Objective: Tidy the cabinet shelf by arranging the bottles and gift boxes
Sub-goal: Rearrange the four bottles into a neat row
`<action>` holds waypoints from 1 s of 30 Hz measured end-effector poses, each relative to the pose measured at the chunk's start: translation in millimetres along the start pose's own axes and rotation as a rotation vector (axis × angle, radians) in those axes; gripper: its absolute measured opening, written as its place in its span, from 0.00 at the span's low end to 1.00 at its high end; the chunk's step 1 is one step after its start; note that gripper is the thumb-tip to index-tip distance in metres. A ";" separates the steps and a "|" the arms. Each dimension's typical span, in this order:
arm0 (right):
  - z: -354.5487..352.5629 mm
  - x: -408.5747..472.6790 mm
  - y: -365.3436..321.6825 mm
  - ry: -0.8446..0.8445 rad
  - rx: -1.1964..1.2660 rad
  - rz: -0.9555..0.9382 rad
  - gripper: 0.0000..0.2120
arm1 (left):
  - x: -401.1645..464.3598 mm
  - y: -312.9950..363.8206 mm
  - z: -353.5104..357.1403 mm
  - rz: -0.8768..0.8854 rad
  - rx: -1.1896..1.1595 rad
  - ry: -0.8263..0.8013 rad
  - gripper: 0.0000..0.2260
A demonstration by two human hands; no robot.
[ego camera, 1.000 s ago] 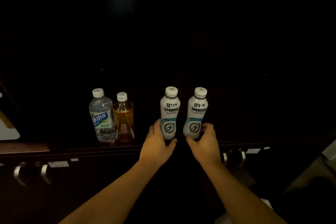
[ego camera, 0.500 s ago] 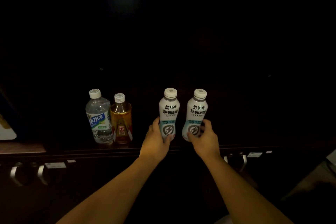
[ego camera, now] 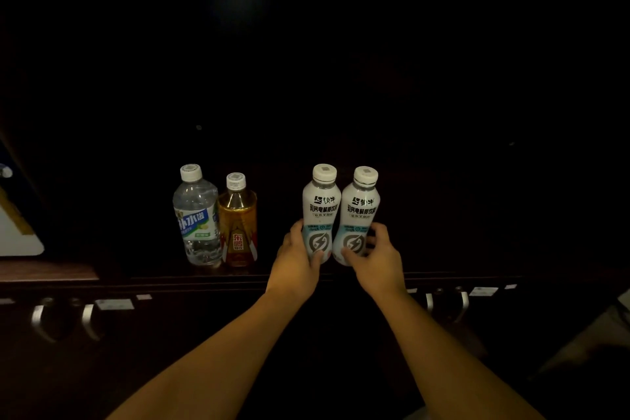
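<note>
Head view: left hand [ego camera: 297,261] grips one white electrolyte bottle [ego camera: 319,211], right hand [ego camera: 376,257] its touching twin [ego camera: 358,215], near the dark shelf [ego camera: 204,278] edge; water bottle [ego camera: 197,215] and amber bottle [ego camera: 238,220] stand left; cabinet interior lost in shadow.

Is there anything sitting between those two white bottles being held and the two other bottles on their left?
Nothing visible. The left hand and right hand each grip a white bottle; only bare dark shelf separates them from the amber bottle and clear bottle.
</note>
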State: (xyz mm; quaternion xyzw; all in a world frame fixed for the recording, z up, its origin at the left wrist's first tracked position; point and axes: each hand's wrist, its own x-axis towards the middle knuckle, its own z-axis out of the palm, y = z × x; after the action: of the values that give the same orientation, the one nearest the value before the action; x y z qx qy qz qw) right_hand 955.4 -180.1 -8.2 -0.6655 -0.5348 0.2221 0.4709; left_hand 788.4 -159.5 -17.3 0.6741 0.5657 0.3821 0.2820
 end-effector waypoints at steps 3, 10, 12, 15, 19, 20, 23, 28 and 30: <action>4.0 -0.1 -2.3 -0.012 -0.001 0.002 0.28 | -2.1 -2.6 -4.2 0.002 0.001 0.013 0.31; 16.5 -2.7 -8.6 -0.032 -0.003 -0.004 0.29 | -4.2 -13.0 -14.3 -0.013 0.015 0.042 0.30; 20.3 -3.7 -9.7 -0.033 -0.006 -0.012 0.29 | -4.8 -13.6 -17.3 -0.018 0.014 0.041 0.30; 23.8 -3.5 -9.1 -0.044 0.001 -0.003 0.30 | -9.6 -11.5 -23.5 -0.030 -0.003 0.031 0.33; 27.5 -5.2 -7.8 -0.048 0.026 0.035 0.42 | -31.5 -9.4 -44.5 -0.006 0.013 0.075 0.36; 28.6 -6.3 -8.4 -0.047 0.029 0.047 0.46 | -39.0 -10.7 -53.2 0.016 0.050 0.113 0.34; 34.6 -8.9 -6.9 -0.050 0.068 0.070 0.54 | -57.4 -19.2 -84.5 0.056 0.125 0.301 0.30; 47.5 -14.7 -10.8 -0.032 0.158 0.081 0.60 | -57.3 -54.5 -126.9 -0.076 0.110 0.539 0.49; 52.7 -17.0 -15.0 -0.024 0.189 0.051 0.59 | -48.2 -63.3 -135.0 -0.157 0.104 0.494 0.58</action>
State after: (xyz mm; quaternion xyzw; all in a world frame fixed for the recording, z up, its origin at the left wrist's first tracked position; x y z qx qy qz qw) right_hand 900.1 -175.5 -22.9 -0.6287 -0.5000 0.2917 0.5193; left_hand 637.9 -201.0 -4.1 0.5279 0.6869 0.4824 0.1292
